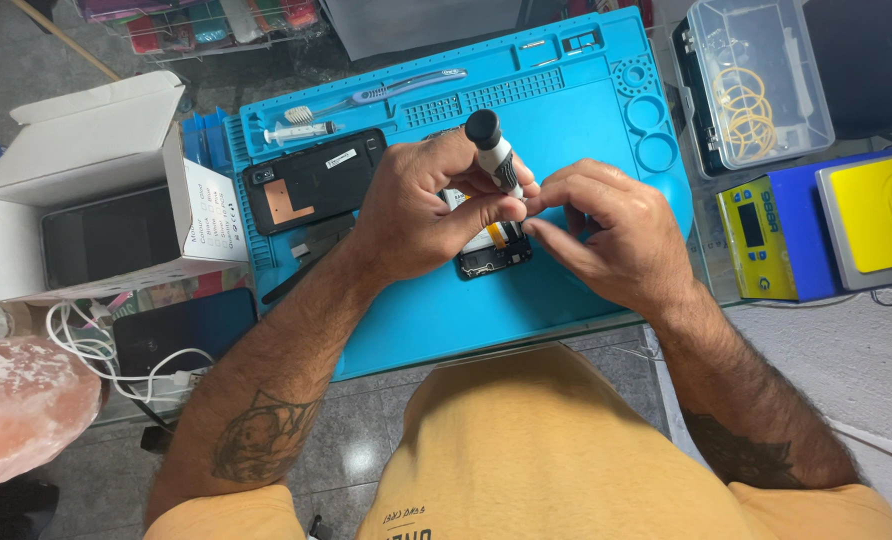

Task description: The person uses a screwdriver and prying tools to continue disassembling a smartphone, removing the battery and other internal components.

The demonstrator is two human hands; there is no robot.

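An opened phone body (493, 257) lies on the blue work mat (566, 290), mostly hidden under my hands. My left hand (426, 205) grips a small screwdriver (493, 150) with a black cap and white shaft, held nearly upright over the phone. My right hand (611, 235) presses its fingertips against the screwdriver tip and the phone's upper edge. The phone's black back cover (311, 180), with a copper patch, rests on the mat to the left of my left hand.
A syringe (301, 130), a toothbrush (376, 95) and a dark tool (301, 270) lie on the mat. An open white box (86, 190) and a dark tablet (181, 330) with white cables sit left. A clear plastic case (756, 80) and a yellow-blue device (826, 225) stand right.
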